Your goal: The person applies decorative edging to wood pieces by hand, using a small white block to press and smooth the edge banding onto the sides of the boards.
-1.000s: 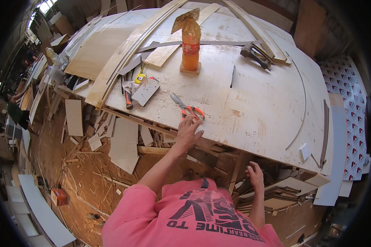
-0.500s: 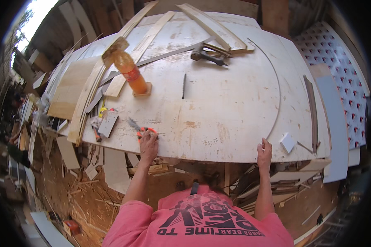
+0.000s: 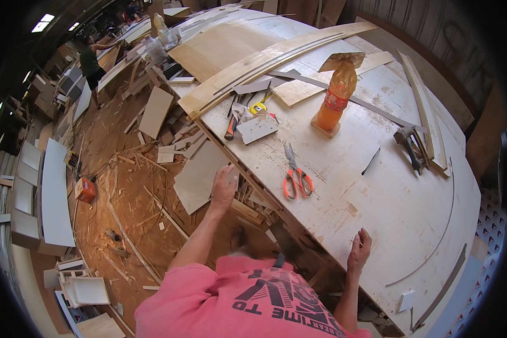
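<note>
My left hand (image 3: pixel 225 186) is open just left of the worktable's near edge (image 3: pixel 248 174), holding nothing I can see. My right hand (image 3: pixel 359 252) is at that edge, fingers loosely curled apart and empty. Orange-handled scissors (image 3: pixel 297 181) lie on the white top between them. Beyond stands an orange-filled bottle (image 3: pixel 333 101) on a wooden block. A yellow tape measure (image 3: pixel 258 108), an orange-and-black handled tool (image 3: pixel 230 128) and a small pale board (image 3: pixel 257 130) are grouped to its left. A dark pen-like stick (image 3: pixel 370 160) and a black power tool (image 3: pixel 409 147) lie to its right.
Long plywood strips (image 3: pixel 281 56) cross the table's back; a thin curved strip (image 3: pixel 449 214) lies right. Offcuts (image 3: pixel 155 112) and debris cover the floor at left, near an orange box (image 3: pixel 85 189) and white panels (image 3: pixel 56 191). Another person (image 3: pixel 90 65) works at the far upper left.
My left hand has left the scissors and is now off the table's edge. The view has swung left, shifting the table rightward and showing more floor and the other person.
</note>
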The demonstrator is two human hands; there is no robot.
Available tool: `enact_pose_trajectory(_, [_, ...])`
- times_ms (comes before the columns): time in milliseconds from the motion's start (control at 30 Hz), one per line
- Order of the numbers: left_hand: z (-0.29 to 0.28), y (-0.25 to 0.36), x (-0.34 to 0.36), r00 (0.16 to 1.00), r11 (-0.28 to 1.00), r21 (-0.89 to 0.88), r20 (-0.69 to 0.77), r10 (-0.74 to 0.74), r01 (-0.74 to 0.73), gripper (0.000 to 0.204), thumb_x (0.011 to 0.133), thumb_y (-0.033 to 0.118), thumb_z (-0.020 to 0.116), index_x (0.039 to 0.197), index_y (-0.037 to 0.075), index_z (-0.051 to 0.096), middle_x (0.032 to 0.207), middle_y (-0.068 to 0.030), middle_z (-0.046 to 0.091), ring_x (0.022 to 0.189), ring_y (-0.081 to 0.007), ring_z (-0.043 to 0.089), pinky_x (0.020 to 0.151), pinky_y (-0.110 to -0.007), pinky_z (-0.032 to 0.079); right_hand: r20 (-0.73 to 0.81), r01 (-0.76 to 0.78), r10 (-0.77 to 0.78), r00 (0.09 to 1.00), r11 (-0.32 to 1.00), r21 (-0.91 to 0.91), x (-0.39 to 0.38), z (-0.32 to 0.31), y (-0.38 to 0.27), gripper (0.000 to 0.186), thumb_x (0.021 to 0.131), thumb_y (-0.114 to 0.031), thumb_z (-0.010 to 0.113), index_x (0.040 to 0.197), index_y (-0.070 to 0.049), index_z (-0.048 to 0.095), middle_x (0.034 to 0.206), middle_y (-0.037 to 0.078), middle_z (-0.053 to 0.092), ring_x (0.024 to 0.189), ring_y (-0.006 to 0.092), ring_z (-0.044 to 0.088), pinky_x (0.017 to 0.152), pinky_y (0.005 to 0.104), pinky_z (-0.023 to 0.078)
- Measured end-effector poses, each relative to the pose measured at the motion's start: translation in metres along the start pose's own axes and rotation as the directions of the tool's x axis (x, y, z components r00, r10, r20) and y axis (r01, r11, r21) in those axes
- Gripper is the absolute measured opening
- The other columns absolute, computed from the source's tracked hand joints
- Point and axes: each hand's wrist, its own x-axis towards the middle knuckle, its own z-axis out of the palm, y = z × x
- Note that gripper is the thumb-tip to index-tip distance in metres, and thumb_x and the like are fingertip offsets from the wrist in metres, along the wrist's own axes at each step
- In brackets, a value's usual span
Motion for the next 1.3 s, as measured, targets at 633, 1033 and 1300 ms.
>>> enact_pose_trajectory(633, [-0.164,-0.205,0.078,0.817,0.791,-0.278,-0.038,-0.576,0.545,0.039,0.097,0.021,0.048,0.132,0.003,0.048,0.110,-0.0067,0.058,0.100,-0.0158,0.056,0.086,-0.029,0.044,-0.269,-0.087,0.019,0.963,0.965,-0.245,0.007,0.152,-0.013,0.040,0.094,-0.020,0.051,0.124,0.008,0.052,0.120,0.021,0.051,0.118,0.0331,0.045,0.101,0.0417,0.036])
enact_pose_trajectory(1033, [-0.162,-0.190,0.036,0.761,0.685,-0.462,-0.033,-0.648,0.563,0.037,0.100,0.024,0.045,0.129,0.002,0.048,0.107,-0.0078,0.059,0.096,-0.0143,0.058,0.078,-0.026,0.047,-0.191,-0.050,0.006,0.982,0.973,-0.227,0.003,0.144,-0.013,0.043,0.097,-0.022,0.049,0.131,0.004,0.046,0.127,0.021,0.046,0.118,0.0312,0.050,0.101,0.0392,0.040])
enact_pose_trajectory(1300, [-0.176,-0.200,0.121,0.788,0.683,-0.527,-0.039,-0.614,0.506,0.035,0.100,0.025,0.043,0.127,0.003,0.052,0.107,-0.0094,0.062,0.097,-0.0164,0.060,0.081,-0.030,0.049,-0.328,-0.002,-0.021,0.945,0.998,-0.069,0.014,0.159,-0.055,0.040,0.098,-0.016,0.048,0.132,0.003,0.045,0.128,0.019,0.048,0.118,0.0275,0.050,0.102,0.0365,0.039])
